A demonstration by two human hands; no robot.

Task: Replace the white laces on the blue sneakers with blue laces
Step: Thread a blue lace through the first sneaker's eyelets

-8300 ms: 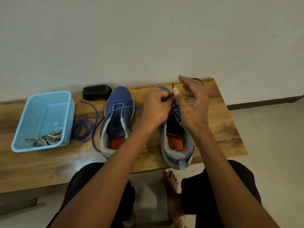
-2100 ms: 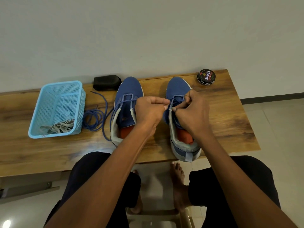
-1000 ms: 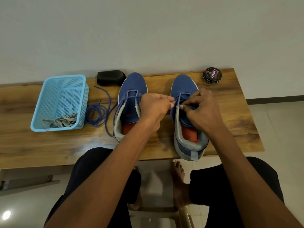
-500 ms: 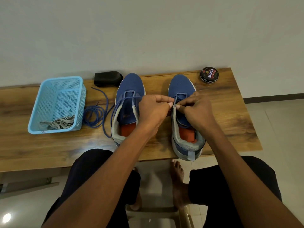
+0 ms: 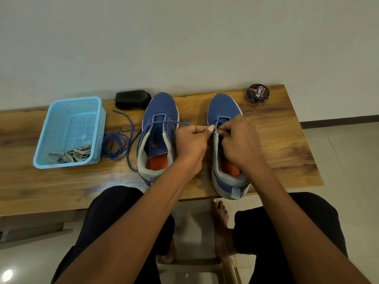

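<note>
In the head view, two blue mesh sneakers with grey lining and orange insoles stand side by side in the middle of the frame, on a long brown wooden table point(image 5: 287, 144), with toes toward the wall. The left blue sneaker point(image 5: 158, 128) has a thin blue round lace point(image 5: 131, 130) through its upper eyelets; one end runs left and lies in loose coils on the wood, beside a light blue plastic mesh basket point(image 5: 51, 128) at the left of the frame. In this basket lies a pile of flat white laces point(image 5: 71, 154). The right blue sneaker point(image 5: 223, 109) shows a second blue lace point(image 5: 217, 122) crossed near the toe.

The left hand point(image 5: 190, 142) is curled, and its thumb and forefinger pinch the lace at the left eyelet edge of the right sneaker. The right hand point(image 5: 240, 140) is also curled, its fingertips pinching at the same place; both hands almost touch.

A black oblong brush point(image 5: 132, 99) lies behind the left sneaker. A round black tin of shoe polish point(image 5: 257, 93) stands at the upper right of the table.
</note>
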